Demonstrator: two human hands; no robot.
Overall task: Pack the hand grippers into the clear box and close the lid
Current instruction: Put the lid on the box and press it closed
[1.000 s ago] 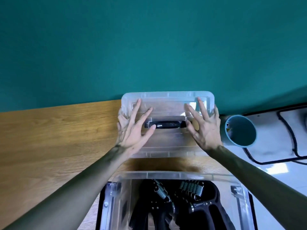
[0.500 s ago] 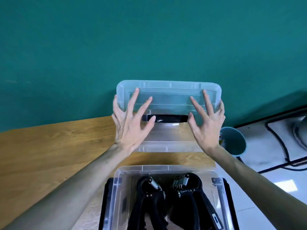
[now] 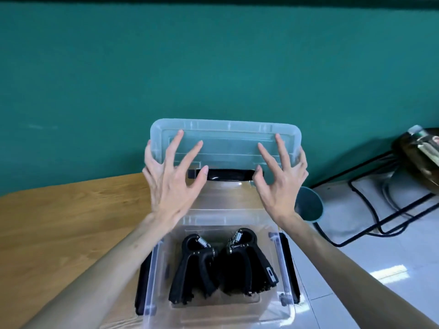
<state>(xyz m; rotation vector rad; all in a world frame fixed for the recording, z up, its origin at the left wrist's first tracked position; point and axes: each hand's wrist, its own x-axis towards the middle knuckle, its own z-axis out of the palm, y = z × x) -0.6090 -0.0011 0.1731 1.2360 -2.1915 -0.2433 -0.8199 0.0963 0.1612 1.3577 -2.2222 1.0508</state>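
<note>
We hold the clear lid (image 3: 225, 143) up with our left hand (image 3: 173, 184) and right hand (image 3: 280, 186). Two hand grippers (image 3: 223, 262) lie in the clear box (image 3: 283, 264). We should lower it flat, corners matched.

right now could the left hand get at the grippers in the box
Probably not yet: the left hand is holding the lid with the right hand. The hand grippers lie uncovered in the open clear box.

Teal bin (image 3: 308, 206) beside wooden table (image 3: 59, 222), green wall (image 3: 213, 62).
</note>
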